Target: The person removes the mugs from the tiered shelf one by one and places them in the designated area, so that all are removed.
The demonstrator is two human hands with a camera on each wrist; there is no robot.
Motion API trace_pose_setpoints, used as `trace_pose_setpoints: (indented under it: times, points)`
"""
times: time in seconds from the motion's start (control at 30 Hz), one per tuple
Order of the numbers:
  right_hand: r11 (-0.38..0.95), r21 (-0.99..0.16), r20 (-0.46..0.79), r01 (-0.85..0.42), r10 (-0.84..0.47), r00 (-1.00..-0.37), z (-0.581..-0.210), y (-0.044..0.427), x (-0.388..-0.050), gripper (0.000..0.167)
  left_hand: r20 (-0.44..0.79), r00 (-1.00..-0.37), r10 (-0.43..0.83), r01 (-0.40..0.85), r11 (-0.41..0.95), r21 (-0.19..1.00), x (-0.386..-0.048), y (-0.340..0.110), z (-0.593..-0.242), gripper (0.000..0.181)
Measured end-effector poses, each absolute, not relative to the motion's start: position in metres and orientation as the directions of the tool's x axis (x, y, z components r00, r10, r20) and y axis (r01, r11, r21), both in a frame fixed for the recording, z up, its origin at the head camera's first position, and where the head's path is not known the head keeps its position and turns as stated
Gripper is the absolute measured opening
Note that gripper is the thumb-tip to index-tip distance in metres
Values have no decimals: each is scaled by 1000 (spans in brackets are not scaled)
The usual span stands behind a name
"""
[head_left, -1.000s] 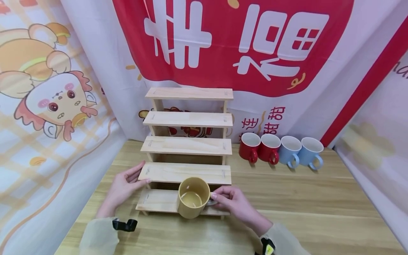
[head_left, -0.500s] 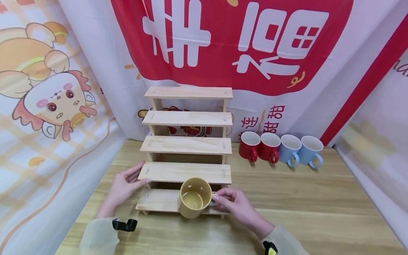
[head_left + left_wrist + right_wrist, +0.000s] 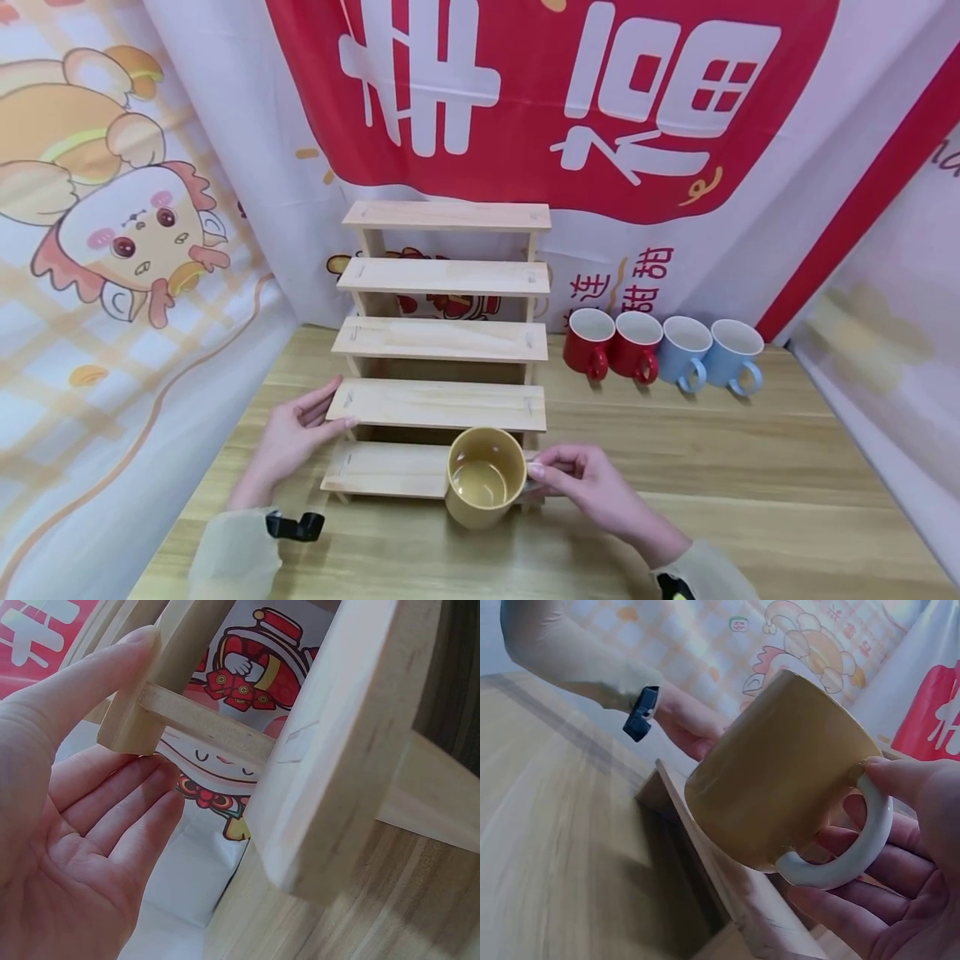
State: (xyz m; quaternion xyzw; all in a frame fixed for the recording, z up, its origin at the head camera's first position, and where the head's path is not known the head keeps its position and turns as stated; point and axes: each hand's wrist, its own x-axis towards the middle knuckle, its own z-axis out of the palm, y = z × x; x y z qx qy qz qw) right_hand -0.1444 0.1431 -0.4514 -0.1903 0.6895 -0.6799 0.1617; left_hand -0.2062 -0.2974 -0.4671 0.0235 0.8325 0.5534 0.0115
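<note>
In the head view a tan mug (image 3: 486, 479) with a white handle is held in front of the right part of the rack's lowest tier, hiding some of that board. My right hand (image 3: 592, 492) pinches the handle (image 3: 847, 859) between thumb and fingers, clear in the right wrist view. The wooden tiered rack (image 3: 438, 404) stands on the table. At its left side, my left hand (image 3: 292, 433) grips the end of the second tier from the bottom. The left wrist view has the thumb (image 3: 112, 667) on the board and the fingers (image 3: 135, 802) beneath it.
Two red mugs (image 3: 588, 342) and two light blue mugs (image 3: 684, 354) stand in a row at the table's back right, handles toward me. A printed cloth (image 3: 570, 108) hangs behind the rack, with more cloth on both sides.
My right hand has carried the tan mug to the right and slightly toward me along the lowest tier. My left hand stays at the rack's left side.
</note>
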Motion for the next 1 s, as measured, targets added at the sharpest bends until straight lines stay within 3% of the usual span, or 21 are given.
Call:
trace_pose_setpoints:
  times: [0.5, 0.77, 1.0]
  points:
    - [84, -992, 55, -97, -410, -910, -431, 203, -150, 24, 27, -998, 59, 48, 387, 921, -209, -298, -469, 86]
    - [162, -979, 70, -122, -294, -953, -413, 240, -154, 30, 33, -998, 50, 50, 390, 919, -207, -298, -469, 85]
    - [100, -976, 172, -194, -189, -967, -404, 275, -151, 24, 26, -998, 51, 44, 393, 918, -207, -297, -468, 85]
